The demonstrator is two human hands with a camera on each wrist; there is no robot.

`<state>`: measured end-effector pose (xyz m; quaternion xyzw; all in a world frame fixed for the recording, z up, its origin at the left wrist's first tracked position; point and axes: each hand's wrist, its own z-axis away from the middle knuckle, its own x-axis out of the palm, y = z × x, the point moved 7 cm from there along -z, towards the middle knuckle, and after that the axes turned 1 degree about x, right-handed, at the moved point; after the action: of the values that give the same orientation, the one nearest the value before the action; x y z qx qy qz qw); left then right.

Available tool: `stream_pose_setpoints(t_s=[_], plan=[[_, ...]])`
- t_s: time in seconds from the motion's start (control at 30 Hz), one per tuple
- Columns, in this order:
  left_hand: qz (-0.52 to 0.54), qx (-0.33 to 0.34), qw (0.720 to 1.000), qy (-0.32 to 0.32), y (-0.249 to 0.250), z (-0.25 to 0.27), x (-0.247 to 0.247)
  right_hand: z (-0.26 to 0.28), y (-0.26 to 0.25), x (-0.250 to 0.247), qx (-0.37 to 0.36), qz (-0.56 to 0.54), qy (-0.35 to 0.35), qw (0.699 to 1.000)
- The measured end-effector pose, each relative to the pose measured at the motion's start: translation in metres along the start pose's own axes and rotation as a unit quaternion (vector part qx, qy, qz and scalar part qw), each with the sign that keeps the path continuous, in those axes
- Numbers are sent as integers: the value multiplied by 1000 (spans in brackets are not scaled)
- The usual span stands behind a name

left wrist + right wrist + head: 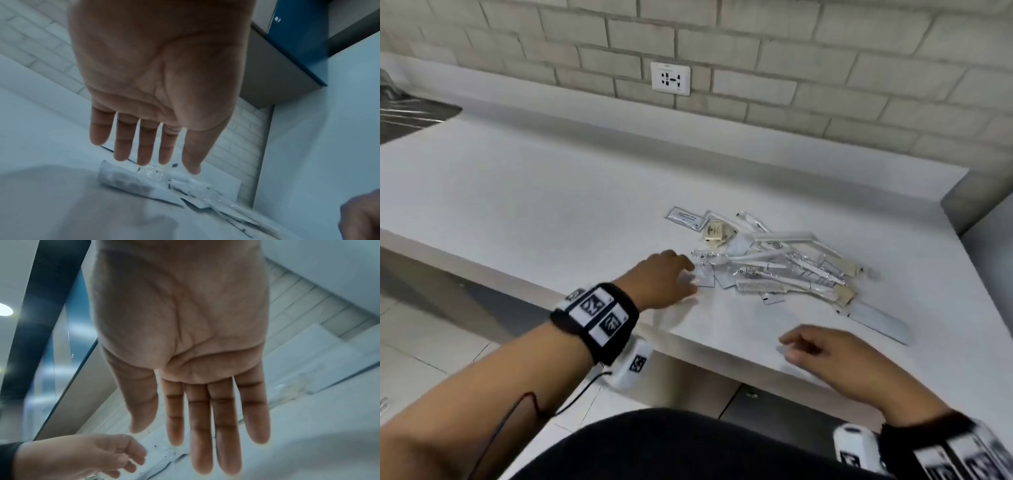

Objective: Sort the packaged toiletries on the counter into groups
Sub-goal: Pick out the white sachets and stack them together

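In the head view the left hand [666,279] reaches the pile of packaged toiletries [767,260] at centre right on the surface [551,192], its fingers hidden, while the right hand [825,356] hovers lower right; both wrist views show straight, spread fingers [144,142] holding nothing.

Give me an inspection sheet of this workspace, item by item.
Surface: white counter, one pile on it.
Job's things: packaged toiletries in a single mixed heap; comb at its near edge, sachet at its far edge.
Clutter: nothing seen.
Hands: left hand at the heap's left edge, fingers straight; right hand above the counter, holding nothing.
Cables: black wire along the left forearm.
Surroundings: brick wall, wall socket.
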<state>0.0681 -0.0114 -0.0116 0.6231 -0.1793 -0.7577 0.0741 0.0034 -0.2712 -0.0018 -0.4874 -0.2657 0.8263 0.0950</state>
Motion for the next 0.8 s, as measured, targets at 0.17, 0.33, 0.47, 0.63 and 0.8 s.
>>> stream_pose_setpoints(t_s=[0.17, 0.33, 0.47, 0.63, 0.8], plan=[[-136, 20, 987, -83, -4, -49, 7, -69, -55, -24, -47, 27, 49, 997], [-95, 12, 990, -100, -22, -74, 8, -126, -86, -36, -43, 84, 63, 994], [-106, 44, 980, -163, -45, -90, -1, -149, -78, -17, -1, 178, 1, 984], [-44, 91, 991, -83, -68, -133, -53, -159, -70, -24, -16, 271, 79, 959], [-67, 67, 987, -131, -84, -175, -59, -167, -68, -6, -31, 340, 33, 939]])
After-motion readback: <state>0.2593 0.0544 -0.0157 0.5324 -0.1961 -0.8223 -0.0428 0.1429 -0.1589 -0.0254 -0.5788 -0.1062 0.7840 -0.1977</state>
